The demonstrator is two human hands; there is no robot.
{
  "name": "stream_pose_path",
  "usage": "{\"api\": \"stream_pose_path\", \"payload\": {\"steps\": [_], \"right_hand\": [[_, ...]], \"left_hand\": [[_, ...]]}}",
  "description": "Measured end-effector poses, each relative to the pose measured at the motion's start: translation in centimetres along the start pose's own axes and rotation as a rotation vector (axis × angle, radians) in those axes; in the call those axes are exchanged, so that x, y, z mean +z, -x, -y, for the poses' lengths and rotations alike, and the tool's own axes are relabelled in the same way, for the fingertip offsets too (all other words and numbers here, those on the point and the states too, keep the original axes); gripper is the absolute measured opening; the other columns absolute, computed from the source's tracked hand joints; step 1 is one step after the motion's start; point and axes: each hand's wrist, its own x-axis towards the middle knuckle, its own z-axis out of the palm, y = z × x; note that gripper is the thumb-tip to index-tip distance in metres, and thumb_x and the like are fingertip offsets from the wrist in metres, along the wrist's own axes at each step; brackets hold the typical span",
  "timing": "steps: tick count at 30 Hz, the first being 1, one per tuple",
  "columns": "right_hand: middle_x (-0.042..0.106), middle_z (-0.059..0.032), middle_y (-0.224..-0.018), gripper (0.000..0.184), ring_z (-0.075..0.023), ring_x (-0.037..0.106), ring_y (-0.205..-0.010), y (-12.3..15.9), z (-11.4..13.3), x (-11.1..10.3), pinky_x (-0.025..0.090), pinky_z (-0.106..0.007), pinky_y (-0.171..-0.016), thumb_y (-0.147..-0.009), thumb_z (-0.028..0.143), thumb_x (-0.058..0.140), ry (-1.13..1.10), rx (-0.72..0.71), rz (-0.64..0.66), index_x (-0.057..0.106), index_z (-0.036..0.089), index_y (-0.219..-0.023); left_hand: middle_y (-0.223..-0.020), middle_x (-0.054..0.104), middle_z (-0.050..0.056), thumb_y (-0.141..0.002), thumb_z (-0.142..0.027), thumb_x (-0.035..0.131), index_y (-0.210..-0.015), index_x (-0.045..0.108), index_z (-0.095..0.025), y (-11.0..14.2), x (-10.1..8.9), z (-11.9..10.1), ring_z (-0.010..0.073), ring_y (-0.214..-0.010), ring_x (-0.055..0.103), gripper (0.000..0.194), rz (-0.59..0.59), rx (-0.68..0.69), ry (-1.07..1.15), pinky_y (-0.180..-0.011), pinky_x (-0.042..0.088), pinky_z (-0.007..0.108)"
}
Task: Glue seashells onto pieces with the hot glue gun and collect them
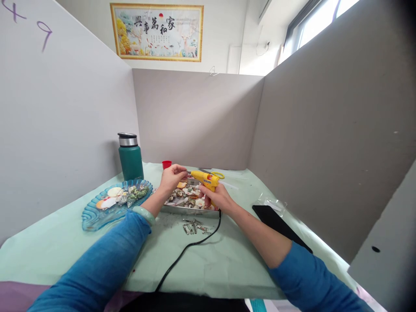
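Observation:
My right hand (217, 197) is wrapped round the handle of a yellow hot glue gun (205, 178), whose nozzle points left. Close to the nozzle tip, my left hand (174, 175) is closed in a pinch; whatever sits between its fingertips is too small to make out. Below both hands lies a metal tray (191, 211) of mixed seashells (186, 197), partly covered by the hands and the gun. From the gun a black cord (185, 249) runs down to the table's front edge. Several small metal clips or pins (195, 227) lie in front of the tray.
A blue shell-shaped dish (92, 219) with shells stands at the left, before a green bottle (130, 160). Behind the tray are a red cup (167, 164) and yellow-handled scissors (218, 175). At the right lie a black flat object (281, 227) and clear plastic (272, 203). Grey partitions (198, 117) surround the table.

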Motion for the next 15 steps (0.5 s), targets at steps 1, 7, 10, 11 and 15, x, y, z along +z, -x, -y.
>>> {"api": "stream_pose_path", "payload": {"steps": [1,7,10,11,15], "right_hand": [[0.062,0.0002,-0.063,0.033,-0.0072,0.049,-0.037,0.02,0.04,0.01,0.04,-0.02,-0.036,-0.075,0.047,0.063,0.002,-0.003,0.0,0.057,0.015,-0.077],[0.061,-0.0004,-0.06,0.032,-0.0073,0.049,-0.037,0.11,0.21,-0.05,0.04,-0.02,-0.036,-0.076,0.047,0.062,0.016,-0.001,0.003,0.058,0.015,-0.074],[0.06,0.0,-0.058,0.031,-0.0076,0.049,-0.037,0.07,0.14,-0.1,0.04,-0.02,-0.037,-0.077,0.046,0.062,0.017,0.005,-0.006,0.058,0.016,-0.074],[0.06,0.0,-0.058,0.031,-0.0075,0.049,-0.036,0.06,0.11,-0.11,0.04,-0.02,-0.037,-0.077,0.046,0.062,0.02,0.006,-0.006,0.058,0.016,-0.074],[0.061,-0.0002,-0.059,0.031,-0.0067,0.048,-0.036,0.07,0.06,-0.11,0.039,-0.019,-0.037,-0.078,0.046,0.061,0.024,0.007,-0.006,0.058,0.015,-0.073]], "left_hand": [[-0.062,0.067,0.003,-0.06,-0.021,0.072,-0.075,0.057,-0.013,0.02,-0.02,-0.05,0.0171,-0.062,0.067,0.023,0.002,-0.004,0.003,-0.063,0.055,0.029],[-0.063,0.068,0.005,-0.061,-0.023,0.074,-0.08,0.057,-0.012,0.16,-0.14,-0.26,0.0177,-0.062,0.067,0.027,0.01,-0.033,0.012,-0.062,0.055,0.029],[-0.064,0.068,0.005,-0.062,-0.023,0.074,-0.079,0.057,-0.012,0.16,-0.16,-0.16,0.0178,-0.063,0.067,0.027,0.02,-0.036,0.008,-0.063,0.055,0.029],[-0.064,0.068,0.005,-0.062,-0.024,0.074,-0.08,0.057,-0.012,0.16,-0.16,-0.13,0.0177,-0.063,0.067,0.027,0.024,-0.036,0.004,-0.063,0.055,0.029],[-0.063,0.068,0.005,-0.062,-0.026,0.074,-0.08,0.057,-0.013,0.13,-0.23,-0.08,0.0175,-0.061,0.067,0.028,0.038,-0.03,-0.019,-0.061,0.054,0.028]]}}
